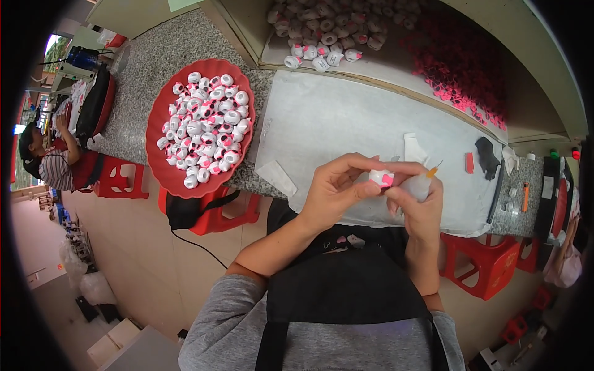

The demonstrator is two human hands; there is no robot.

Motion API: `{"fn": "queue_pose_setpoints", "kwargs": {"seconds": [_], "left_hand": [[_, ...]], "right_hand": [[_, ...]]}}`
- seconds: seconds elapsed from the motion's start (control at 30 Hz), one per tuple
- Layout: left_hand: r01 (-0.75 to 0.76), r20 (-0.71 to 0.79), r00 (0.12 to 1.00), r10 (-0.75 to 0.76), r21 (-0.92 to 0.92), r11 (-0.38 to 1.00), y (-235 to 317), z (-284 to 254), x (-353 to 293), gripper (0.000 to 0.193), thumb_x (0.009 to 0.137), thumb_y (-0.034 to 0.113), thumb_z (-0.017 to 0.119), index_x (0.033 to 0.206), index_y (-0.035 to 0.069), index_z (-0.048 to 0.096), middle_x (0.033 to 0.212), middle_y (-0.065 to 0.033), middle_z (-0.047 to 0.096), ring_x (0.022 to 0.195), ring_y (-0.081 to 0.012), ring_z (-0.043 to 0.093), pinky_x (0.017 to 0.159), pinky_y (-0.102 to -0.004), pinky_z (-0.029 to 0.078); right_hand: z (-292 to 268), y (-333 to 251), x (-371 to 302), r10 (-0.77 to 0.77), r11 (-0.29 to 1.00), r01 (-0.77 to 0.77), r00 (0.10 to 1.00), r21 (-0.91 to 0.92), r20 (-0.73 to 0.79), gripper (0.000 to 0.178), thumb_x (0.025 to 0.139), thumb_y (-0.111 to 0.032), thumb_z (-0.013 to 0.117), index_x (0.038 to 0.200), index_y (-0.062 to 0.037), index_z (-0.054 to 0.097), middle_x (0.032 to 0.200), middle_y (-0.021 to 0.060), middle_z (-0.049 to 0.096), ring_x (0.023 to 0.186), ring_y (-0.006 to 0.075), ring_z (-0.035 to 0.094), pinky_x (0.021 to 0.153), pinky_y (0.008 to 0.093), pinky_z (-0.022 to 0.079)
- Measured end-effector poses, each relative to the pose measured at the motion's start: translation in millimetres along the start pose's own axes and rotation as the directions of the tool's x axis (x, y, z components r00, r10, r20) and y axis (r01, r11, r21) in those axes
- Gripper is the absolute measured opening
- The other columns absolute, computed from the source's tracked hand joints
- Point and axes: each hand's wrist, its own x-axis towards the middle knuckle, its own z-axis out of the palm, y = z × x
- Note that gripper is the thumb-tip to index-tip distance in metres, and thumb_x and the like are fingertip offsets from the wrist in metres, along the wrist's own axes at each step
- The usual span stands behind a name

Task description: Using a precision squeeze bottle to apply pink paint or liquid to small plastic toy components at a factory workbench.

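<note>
Between the fingertips of my left hand [337, 191] is a small white figure piece with a pink patch [381, 179]. My right hand [421, 207] is wrapped round a translucent squeeze bottle with an orange needle tip [419, 185]; the needle points up and away to the right. Its fingertips come close to the figure piece, and I cannot tell whether they touch it. Both hands are over the near part of a pale work sheet [346, 117]. To their left, a red scalloped tray [156, 123] is heaped with similar white and pink pieces.
Behind the sheet, a shelf holds a pile of white pieces [334, 28] and many small pink parts [458, 74]. White paper scraps [278, 178], a dark cloth [487, 157] and an orange pen-like tool [526, 196] lie about. Red stools [479, 263] stand below. A co-worker [52, 154] sits far left.
</note>
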Motion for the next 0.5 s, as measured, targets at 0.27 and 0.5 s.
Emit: {"fn": "queue_pose_setpoints", "kwargs": {"seconds": [0.27,0.5], "left_hand": [[0.149,-0.096,0.979,-0.179,-0.262,0.953,-5.4,-6.4,1.5,0.028,0.069,0.008,0.059,0.095,0.002,0.048,0.087,-0.0091,0.054,0.087,-0.0189,0.051,0.083,-0.0329,0.036],[0.181,-0.074,0.974,-0.215,-0.317,0.931,-5.8,-4.1,2.3,0.027,0.071,0.009,0.059,0.095,0.003,0.048,0.089,-0.0075,0.054,0.087,-0.0177,0.05,0.082,-0.0313,0.037]], "right_hand": [[-44.5,13.7,19.5,-0.326,0.336,0.034,0.942,-0.941,-0.082,0.015,0.066,-0.003,0.058,0.079,0.0012,0.053,0.07,0.0073,0.051,0.064,0.0188,0.05,0.06,0.0267,0.038],[-8.6,-4.5,0.9,-0.411,0.754,0.298,0.909,-0.585,-0.067,0.011,0.062,0.005,0.058,0.072,0.0013,0.054,0.07,0.0078,0.052,0.063,0.0152,0.049,0.056,0.0216,0.037]]}}
